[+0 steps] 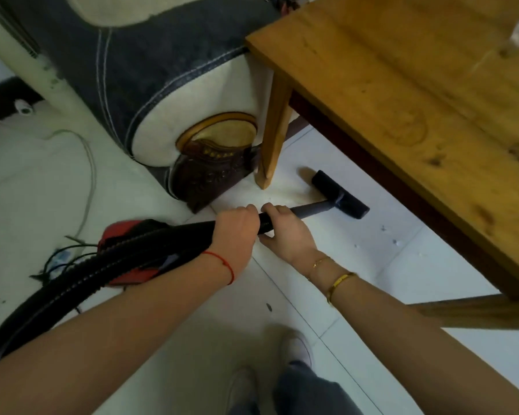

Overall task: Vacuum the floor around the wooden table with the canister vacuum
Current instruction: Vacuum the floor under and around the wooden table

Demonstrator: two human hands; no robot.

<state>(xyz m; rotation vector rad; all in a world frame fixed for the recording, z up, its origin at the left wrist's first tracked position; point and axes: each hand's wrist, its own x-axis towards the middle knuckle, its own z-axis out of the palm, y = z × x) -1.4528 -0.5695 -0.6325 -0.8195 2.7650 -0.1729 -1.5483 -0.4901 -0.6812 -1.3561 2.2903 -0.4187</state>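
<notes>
White tiled floor, wooden table at upper right, upholstered sofa arm at upper left beside the table leg. Item: canister vacuum, red body on the floor at left, partly hidden behind the left forearm; black ribbed hose curving to the lower left. Wand runs from the hands to the dark floor head, which rests flat on the tiles under the table's near edge, just beside the leg. Left hand wrapped round the wand's black end; right hand gripping it just ahead, fingers curled over. Small debris specks on the tiles near the head. 2 shoes at bottom.
</notes>
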